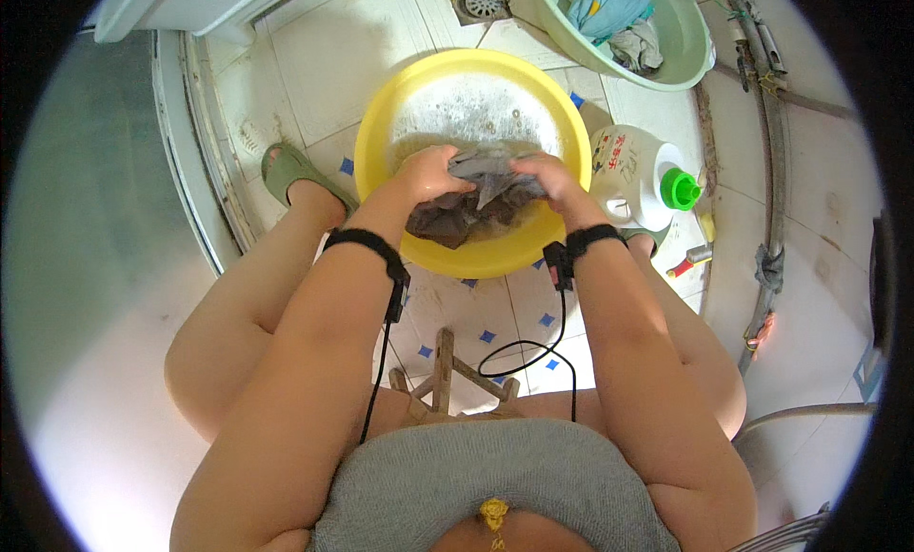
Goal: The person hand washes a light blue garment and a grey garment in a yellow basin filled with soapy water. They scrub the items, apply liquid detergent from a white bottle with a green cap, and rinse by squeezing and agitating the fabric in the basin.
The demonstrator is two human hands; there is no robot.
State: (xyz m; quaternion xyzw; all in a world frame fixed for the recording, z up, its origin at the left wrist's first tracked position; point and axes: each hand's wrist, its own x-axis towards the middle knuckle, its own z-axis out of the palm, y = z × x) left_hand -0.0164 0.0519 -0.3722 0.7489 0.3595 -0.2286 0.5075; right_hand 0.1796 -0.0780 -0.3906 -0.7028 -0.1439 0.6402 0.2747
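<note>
A yellow plastic basin (471, 265) stands on the tiled floor in front of me, with foamy water (475, 109) in its far half. Over its near half, my left hand (428, 175) grips one side of a wet grey cloth (493, 170). On the cloth's other side, my right hand (553, 177) holds it with bent fingers. Darker brownish fabric (457, 220) lies bunched in the water just below both hands. The folds hide some of my fingertips.
A white detergent jug (628, 170) with a green cap stands right of the basin. Beyond it is a pale green basin (685, 45) holding clothes. A floor drain (482, 3) lies at the top, a red-handled tool (689, 260) at right, and pipes (771, 159) along the wall.
</note>
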